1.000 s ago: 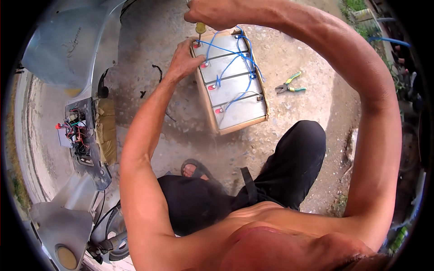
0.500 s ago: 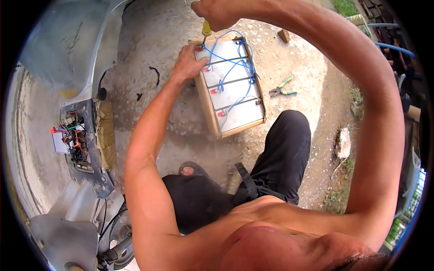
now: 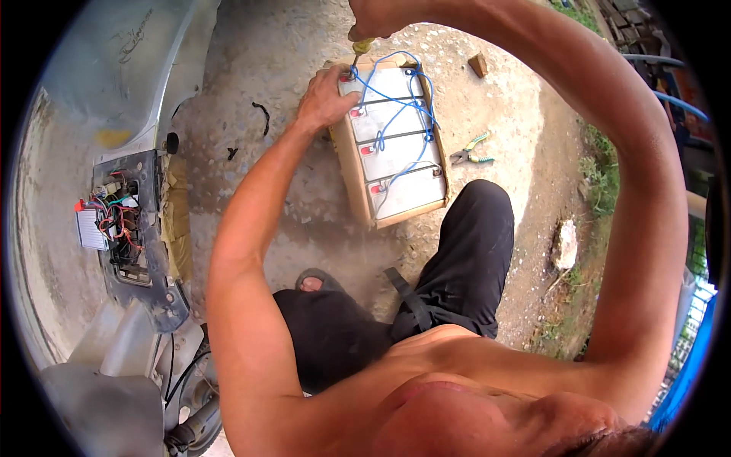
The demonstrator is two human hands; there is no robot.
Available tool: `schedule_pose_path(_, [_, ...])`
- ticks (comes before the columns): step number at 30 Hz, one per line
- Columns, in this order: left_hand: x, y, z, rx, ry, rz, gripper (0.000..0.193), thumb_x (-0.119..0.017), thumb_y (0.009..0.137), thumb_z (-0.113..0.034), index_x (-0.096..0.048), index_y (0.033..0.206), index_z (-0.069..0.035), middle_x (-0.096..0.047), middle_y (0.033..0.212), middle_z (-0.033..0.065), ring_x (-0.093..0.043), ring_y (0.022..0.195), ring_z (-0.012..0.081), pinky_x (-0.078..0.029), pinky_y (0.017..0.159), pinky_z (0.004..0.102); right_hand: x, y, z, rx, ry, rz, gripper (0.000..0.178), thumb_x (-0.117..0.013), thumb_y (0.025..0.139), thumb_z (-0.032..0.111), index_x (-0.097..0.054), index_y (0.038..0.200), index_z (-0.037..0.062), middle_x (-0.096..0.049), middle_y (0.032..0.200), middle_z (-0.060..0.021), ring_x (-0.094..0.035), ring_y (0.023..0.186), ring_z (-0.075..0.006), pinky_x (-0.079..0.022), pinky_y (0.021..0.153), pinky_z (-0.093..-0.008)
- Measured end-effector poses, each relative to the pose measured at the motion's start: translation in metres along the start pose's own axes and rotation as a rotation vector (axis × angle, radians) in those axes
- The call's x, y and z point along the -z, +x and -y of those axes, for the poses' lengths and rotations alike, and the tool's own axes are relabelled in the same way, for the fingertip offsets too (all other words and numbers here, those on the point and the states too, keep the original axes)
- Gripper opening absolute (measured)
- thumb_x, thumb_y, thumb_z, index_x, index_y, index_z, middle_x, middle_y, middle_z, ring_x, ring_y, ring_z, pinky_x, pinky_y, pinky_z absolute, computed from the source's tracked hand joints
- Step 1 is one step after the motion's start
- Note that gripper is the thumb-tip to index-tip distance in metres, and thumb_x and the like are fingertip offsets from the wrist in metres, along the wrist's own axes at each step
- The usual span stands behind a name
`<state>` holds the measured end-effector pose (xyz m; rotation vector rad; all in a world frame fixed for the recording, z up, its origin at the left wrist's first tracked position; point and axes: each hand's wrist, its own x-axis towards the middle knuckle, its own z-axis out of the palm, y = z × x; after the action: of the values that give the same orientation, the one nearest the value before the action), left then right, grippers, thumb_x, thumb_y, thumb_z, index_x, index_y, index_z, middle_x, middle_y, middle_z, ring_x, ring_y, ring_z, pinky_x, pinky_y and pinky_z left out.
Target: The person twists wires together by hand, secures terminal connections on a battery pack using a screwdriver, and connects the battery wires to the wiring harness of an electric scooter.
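Observation:
A cardboard box (image 3: pixel 346 164) on the ground holds several grey batteries (image 3: pixel 396 156) in a row, with red terminals along their left side. Blue wire (image 3: pixel 388 126) loops loosely over their tops. My right hand (image 3: pixel 381 17), partly cut off by the upper edge, grips the yellow handle of a screwdriver (image 3: pixel 362 47). Its shaft points down at the far battery's left terminal. Beside that terminal, my left hand (image 3: pixel 327 99) rests on the box's far left corner, fingers bent over the edge; the fingertips are partly hidden, and I cannot tell whether they pinch the wire end.
Pliers (image 3: pixel 470 150) with green-yellow handles lie right of the box, and a brick piece (image 3: pixel 477 65) farther off. On the left stands a grey vehicle body (image 3: pixel 114 84) with an opened compartment of tangled wires (image 3: pixel 118 221). A white rock (image 3: pixel 564 245) lies at the right.
The view has shifted slightly. My right hand and the screwdriver sit a little farther right and higher in the picture, the screwdriver still at the same terminal. My left hand stays at the box corner.

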<state>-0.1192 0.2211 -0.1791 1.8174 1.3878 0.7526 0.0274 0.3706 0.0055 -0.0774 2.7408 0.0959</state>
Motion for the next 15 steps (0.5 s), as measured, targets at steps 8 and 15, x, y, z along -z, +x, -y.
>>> schedule_pose_path(8, [0.003, -0.008, 0.017, 0.021, -0.013, -0.033, 0.069, -0.070, 0.080, -0.039, -0.056, 0.142, -0.012, -0.058, 0.134, 0.0235, -0.054, 0.129, 0.0404, -0.044, 0.111, 0.0460, 0.055, 0.024, 0.073, -0.331, -0.116, 0.242, 0.017, -0.065, 0.088, 0.017, -0.076, 0.090, 0.0049, -0.075, 0.085, -0.0172, -0.075, 0.083, -0.0346, -0.060, 0.068, -0.0465])
schedule_pose_path(15, [0.003, -0.003, 0.021, 0.006, -0.002, -0.007, 0.069, -0.069, 0.081, -0.039, -0.056, 0.142, -0.012, -0.059, 0.134, 0.0231, -0.054, 0.129, 0.0408, -0.044, 0.111, 0.0465, 0.051, 0.044, 0.038, -0.444, 0.225, 0.596, 0.023, -0.067, 0.087, 0.021, -0.077, 0.093, 0.0009, -0.074, 0.089, -0.0217, -0.073, 0.086, -0.0363, -0.056, 0.077, -0.0438])
